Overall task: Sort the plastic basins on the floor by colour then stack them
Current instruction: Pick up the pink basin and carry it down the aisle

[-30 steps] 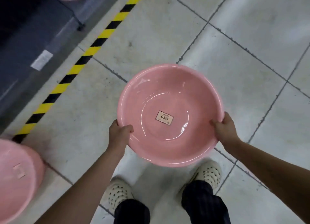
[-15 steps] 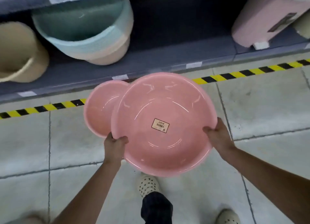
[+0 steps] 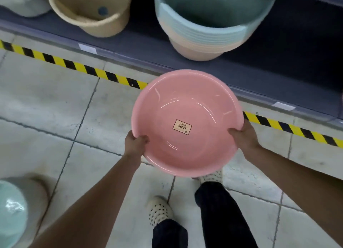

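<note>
I hold a round pink plastic basin (image 3: 187, 106) in front of me above the tiled floor, its open side up and a small label stuck to its bottom. My left hand (image 3: 135, 143) grips its near-left rim, thumb inside. On the near-right rim sits my right hand (image 3: 243, 136), thumb also inside. A pale green basin (image 3: 11, 212) lies upside down on the floor at the lower left, partly cut off by the frame edge.
A low grey shelf (image 3: 144, 49) runs across the top, holding a beige bucket (image 3: 92, 11) and a stack of teal and beige tubs (image 3: 206, 26). Yellow-black tape (image 3: 78, 66) marks the floor in front of it. My feet (image 3: 159, 212) stand below the basin.
The view has swung left along the shelf while I walk. The second pink basin seen behind the held one half a second ago is out of sight. Both hands keep their grip.
</note>
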Demonstrator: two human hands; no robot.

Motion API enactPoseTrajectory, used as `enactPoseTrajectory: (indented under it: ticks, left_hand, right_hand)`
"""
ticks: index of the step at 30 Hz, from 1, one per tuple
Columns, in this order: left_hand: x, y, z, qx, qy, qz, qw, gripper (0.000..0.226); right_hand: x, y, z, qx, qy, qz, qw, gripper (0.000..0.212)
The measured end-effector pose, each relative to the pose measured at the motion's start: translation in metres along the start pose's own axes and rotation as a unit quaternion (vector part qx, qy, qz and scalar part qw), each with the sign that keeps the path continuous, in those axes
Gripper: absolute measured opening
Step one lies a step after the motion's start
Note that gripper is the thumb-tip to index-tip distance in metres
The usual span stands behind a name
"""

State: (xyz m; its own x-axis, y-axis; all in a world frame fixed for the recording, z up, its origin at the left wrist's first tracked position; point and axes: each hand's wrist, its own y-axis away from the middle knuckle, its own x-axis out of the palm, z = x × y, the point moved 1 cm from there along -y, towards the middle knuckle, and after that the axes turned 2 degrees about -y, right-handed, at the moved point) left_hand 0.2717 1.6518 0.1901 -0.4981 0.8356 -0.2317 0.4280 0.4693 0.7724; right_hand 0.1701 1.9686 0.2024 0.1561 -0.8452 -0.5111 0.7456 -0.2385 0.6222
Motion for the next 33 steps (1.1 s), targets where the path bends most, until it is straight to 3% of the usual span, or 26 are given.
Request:
enactPoseTrajectory:
  ticks: [10, 15, 20, 28, 33]
  left_hand:
    - [0.014, -0.129, 0.049, -0.021, 0.059, -0.043, 0.997, 0.035]
    - [0.028, -0.164, 0.089, -0.038, 0.071, -0.057, 0.995, 0.069]
    - [0.034, -0.182, 0.116, -0.040, 0.099, -0.053, 0.993, 0.072]
    - [0.002, -0.158, 0.124, -0.065, 0.170, -0.067, 0.981, 0.050]
    - [-0.080, -0.102, 0.157, -0.089, 0.283, -0.160, 0.942, 0.053]
  right_hand:
    - [0.096, -0.125, -0.007, -0.048, 0.090, 0.038, 0.994, 0.045]
    - [0.124, -0.165, -0.043, -0.029, 0.129, 0.040, 0.990, 0.051]
    - [0.147, -0.179, -0.058, -0.038, 0.142, 0.037, 0.988, 0.047]
    - [0.162, -0.152, -0.025, -0.080, 0.164, 0.051, 0.982, 0.046]
    - [0.237, -0.087, 0.034, -0.175, 0.249, 0.154, 0.940, 0.042]
